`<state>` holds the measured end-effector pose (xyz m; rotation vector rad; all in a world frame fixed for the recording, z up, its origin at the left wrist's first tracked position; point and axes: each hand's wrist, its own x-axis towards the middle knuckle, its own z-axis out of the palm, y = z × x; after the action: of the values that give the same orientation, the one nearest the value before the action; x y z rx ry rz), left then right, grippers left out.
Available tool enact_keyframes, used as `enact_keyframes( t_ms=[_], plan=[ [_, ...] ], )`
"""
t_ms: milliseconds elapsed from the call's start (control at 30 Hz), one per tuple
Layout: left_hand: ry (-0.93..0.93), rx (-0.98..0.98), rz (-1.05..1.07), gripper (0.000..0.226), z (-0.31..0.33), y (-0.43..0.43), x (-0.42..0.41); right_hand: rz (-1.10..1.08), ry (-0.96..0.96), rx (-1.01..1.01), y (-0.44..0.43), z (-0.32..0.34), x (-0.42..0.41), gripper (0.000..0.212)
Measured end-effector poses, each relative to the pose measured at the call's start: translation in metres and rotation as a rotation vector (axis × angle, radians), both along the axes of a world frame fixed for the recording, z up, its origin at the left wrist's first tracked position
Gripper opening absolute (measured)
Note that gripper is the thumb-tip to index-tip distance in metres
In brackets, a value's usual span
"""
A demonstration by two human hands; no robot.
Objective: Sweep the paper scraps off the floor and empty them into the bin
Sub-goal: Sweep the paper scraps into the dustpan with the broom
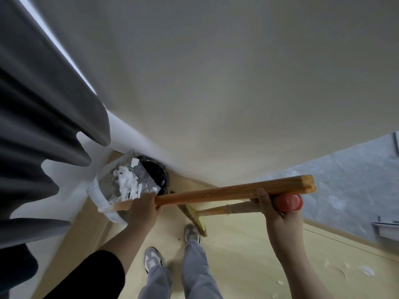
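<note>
My left hand [143, 207] grips the long wooden handle [226, 189] of a metal dustpan [108, 186]. The pan is lifted and holds a heap of white paper scraps [129, 184]; its far edge reaches over the black bin [158, 173] in the corner. My right hand [278, 209] holds the broom's wooden handle [218, 210] near its red end cap [290, 202]. The handle slopes down to the yellow broom head [195, 216], which rests on the floor by my feet. More scraps [364, 270] lie on the floor at the lower right.
Grey curtains [38, 126] hang on the left. The cream wall [216, 83] meets the beige floor [237, 255] behind the bin. A grey speckled floor area [356, 186] and a metal frame [386, 225] lie on the right. My shoes [192, 233] stand near the broom head.
</note>
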<state>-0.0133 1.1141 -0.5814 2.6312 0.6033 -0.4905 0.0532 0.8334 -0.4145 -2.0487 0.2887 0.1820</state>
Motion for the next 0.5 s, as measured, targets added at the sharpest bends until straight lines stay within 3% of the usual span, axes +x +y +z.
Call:
enact_keyframes(
  t_ms=[167, 333, 500],
  plan=[
    [0.08, 0.084, -0.149, 0.026, 0.007, -0.007, 0.005, -0.034, -0.017, -0.024, -0.013, -0.007, -0.004, 0.019],
    [0.093, 0.026, -0.123, 0.015, 0.018, -0.008, 0.011, -0.056, -0.041, -0.092, -0.023, -0.003, -0.006, 0.025],
    [0.056, -0.008, -0.068, 0.014, 0.026, -0.008, 0.0, -0.063, -0.098, -0.134, -0.023, 0.003, -0.016, 0.047]
  ],
)
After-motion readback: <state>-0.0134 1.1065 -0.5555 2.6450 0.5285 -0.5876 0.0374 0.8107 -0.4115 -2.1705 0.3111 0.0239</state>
